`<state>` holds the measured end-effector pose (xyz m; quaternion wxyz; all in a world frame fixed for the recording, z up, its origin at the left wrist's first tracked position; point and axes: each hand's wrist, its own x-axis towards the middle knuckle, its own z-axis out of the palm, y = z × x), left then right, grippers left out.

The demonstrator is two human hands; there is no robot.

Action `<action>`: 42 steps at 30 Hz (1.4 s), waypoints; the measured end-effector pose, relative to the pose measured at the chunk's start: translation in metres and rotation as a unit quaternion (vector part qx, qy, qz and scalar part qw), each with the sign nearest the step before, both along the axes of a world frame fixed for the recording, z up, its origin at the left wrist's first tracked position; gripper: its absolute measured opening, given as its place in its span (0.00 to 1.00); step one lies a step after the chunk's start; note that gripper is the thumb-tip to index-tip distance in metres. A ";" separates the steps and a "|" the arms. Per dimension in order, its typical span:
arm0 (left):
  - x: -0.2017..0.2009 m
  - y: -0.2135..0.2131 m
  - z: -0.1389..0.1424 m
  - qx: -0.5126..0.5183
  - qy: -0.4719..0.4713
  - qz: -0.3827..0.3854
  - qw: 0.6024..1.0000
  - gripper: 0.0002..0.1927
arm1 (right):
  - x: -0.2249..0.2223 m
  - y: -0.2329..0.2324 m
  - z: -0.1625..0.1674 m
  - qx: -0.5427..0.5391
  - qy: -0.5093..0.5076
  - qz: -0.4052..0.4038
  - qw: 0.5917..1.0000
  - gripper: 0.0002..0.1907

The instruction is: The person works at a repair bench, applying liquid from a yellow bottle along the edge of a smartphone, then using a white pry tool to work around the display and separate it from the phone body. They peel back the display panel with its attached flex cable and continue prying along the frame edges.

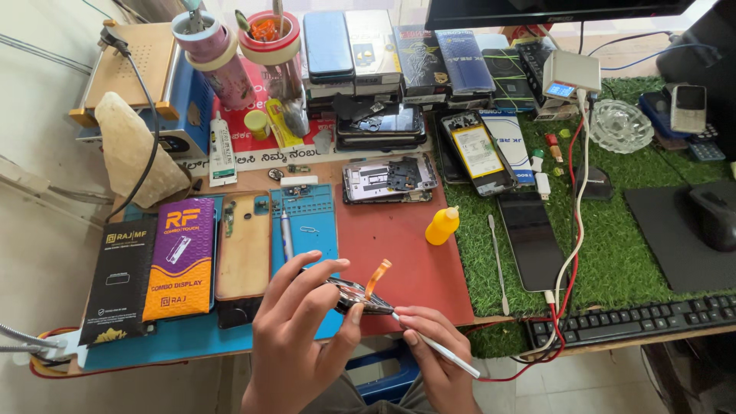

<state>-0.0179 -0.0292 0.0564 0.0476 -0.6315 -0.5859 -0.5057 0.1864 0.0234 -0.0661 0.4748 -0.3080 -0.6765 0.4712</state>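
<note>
— Screen (pixel 359 295) is already off the phone; our left hand (pixel 295 337) pinches it over the mat's (pixel 406 261) near edge.
— Yes, our right hand (pixel 441 356) grips the tool (pixel 437 345), working its edge; not finished.

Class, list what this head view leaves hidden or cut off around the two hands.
- Phone screen part: mostly covered by left hand.
- White tool: tip hidden behind the part; right hand cut by bottom edge.
- Monitor: cut by top edge.
</note>
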 end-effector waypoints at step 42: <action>-0.005 -0.005 -0.006 -0.006 -0.025 0.036 0.999 0.14 | 0.001 -0.014 0.001 -0.096 0.038 -0.011 0.995 0.10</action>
